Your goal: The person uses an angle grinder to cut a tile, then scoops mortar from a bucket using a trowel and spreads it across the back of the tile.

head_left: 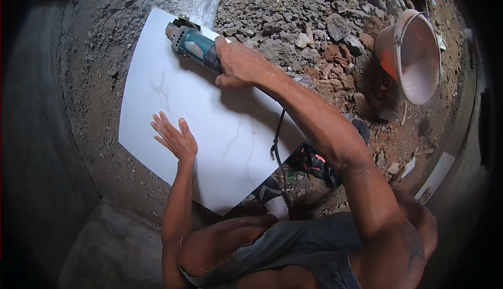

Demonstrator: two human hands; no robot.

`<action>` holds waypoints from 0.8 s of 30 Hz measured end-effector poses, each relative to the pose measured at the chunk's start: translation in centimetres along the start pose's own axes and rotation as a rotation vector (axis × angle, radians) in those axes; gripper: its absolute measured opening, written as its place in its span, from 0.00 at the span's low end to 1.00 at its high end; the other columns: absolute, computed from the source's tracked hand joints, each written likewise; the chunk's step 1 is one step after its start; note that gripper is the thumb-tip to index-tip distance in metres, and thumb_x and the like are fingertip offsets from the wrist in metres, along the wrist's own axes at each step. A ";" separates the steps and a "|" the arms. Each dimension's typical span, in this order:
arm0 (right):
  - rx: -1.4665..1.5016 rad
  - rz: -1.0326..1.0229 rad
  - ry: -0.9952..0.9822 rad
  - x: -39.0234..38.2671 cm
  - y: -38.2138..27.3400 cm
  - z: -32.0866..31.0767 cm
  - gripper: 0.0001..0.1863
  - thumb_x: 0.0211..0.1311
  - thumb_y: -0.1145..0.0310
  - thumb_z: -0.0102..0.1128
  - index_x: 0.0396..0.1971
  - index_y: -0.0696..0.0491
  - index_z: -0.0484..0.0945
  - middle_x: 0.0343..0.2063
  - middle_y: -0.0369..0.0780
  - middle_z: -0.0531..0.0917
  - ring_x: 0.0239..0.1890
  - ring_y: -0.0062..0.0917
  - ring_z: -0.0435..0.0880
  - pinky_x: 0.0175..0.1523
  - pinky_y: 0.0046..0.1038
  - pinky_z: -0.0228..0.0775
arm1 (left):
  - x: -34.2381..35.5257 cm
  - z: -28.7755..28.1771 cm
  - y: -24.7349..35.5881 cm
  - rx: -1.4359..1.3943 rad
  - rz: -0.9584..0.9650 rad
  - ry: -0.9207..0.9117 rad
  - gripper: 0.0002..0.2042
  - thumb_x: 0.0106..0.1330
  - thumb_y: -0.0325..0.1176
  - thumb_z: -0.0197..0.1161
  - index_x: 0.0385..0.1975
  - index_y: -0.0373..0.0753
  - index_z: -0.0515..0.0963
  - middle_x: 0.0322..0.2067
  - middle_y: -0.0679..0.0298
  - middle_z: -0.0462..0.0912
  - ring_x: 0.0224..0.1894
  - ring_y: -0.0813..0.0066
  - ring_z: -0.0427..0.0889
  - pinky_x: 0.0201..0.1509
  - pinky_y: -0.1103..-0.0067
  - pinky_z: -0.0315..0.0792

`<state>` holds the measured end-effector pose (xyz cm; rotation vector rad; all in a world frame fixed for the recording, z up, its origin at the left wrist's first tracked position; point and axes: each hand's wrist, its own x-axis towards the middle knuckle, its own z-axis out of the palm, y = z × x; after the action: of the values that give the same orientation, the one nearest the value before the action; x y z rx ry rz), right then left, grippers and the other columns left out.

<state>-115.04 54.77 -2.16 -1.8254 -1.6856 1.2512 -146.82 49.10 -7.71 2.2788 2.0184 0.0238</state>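
A large white tile with faint grey veins (230,126) lies over the rubble before me. My right hand (238,66) is wrapped round the rear of a teal and black angle grinder (194,47). The grinder's head and dark guard are at the tile's far edge; whether its disc touches the tile I cannot tell. A black cord (277,139) runs from under my right wrist down over the tile's right edge. My left hand (175,136) rests on the left part of the tile, fingers spread, holding nothing.
Grey and reddish rubble (283,22) spreads beyond the tile. A pale bucket (417,61) lies tipped on its side at the right. Clear plastic wrap (209,1) sits past the far edge. A white strip (436,176) lies at the lower right. A concrete wall (47,105) stands at the left.
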 end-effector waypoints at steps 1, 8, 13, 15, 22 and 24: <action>-0.021 0.016 -0.016 0.0 0.0 0.0 0.34 0.43 0.64 0.69 0.47 0.67 0.63 0.34 0.59 0.82 0.39 0.52 0.83 0.45 0.45 0.77 | 0.0 0.0 0.0 -0.001 -0.001 -0.002 0.33 0.75 0.54 0.39 0.72 0.37 0.48 0.73 0.46 0.43 0.75 0.43 0.38 0.71 0.41 0.33; -0.015 0.003 0.017 -0.3 0.2 0.1 0.34 0.43 0.65 0.68 0.47 0.68 0.63 0.34 0.60 0.82 0.39 0.53 0.83 0.46 0.45 0.77 | 0.0 0.0 0.0 0.016 -0.035 -0.061 0.35 0.75 0.56 0.37 0.72 0.36 0.48 0.73 0.45 0.43 0.75 0.43 0.37 0.71 0.42 0.32; -0.006 0.038 -0.008 -0.4 0.4 0.3 0.33 0.45 0.63 0.72 0.44 0.64 0.62 0.34 0.59 0.81 0.40 0.54 0.81 0.45 0.46 0.74 | 0.1 0.0 0.0 0.001 -0.010 -0.022 0.35 0.74 0.56 0.37 0.72 0.36 0.48 0.73 0.45 0.43 0.75 0.43 0.37 0.71 0.42 0.32; -0.003 0.018 0.001 -0.5 0.4 0.3 0.33 0.45 0.63 0.72 0.44 0.64 0.62 0.34 0.59 0.81 0.40 0.54 0.81 0.45 0.46 0.74 | 0.1 0.0 0.0 0.006 -0.008 -0.021 0.35 0.74 0.56 0.37 0.72 0.35 0.48 0.73 0.45 0.43 0.75 0.44 0.37 0.71 0.42 0.32; -0.004 0.024 -0.014 -0.9 0.5 0.0 0.33 0.44 0.63 0.71 0.43 0.65 0.62 0.33 0.58 0.81 0.39 0.54 0.81 0.44 0.46 0.74 | 0.1 0.0 0.0 0.011 -0.023 -0.032 0.35 0.75 0.56 0.36 0.72 0.35 0.47 0.73 0.45 0.43 0.75 0.44 0.37 0.71 0.42 0.32; 0.003 0.006 0.001 -1.0 0.5 0.1 0.33 0.44 0.63 0.71 0.43 0.65 0.62 0.32 0.58 0.81 0.38 0.55 0.81 0.44 0.46 0.74 | 0.0 0.0 0.0 0.010 -0.022 -0.033 0.35 0.75 0.56 0.36 0.72 0.35 0.47 0.73 0.45 0.43 0.75 0.44 0.37 0.71 0.42 0.32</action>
<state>-114.71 53.68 -2.17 -1.8300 -1.6786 1.2543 -146.78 49.13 -7.71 2.2476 2.0313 -0.0246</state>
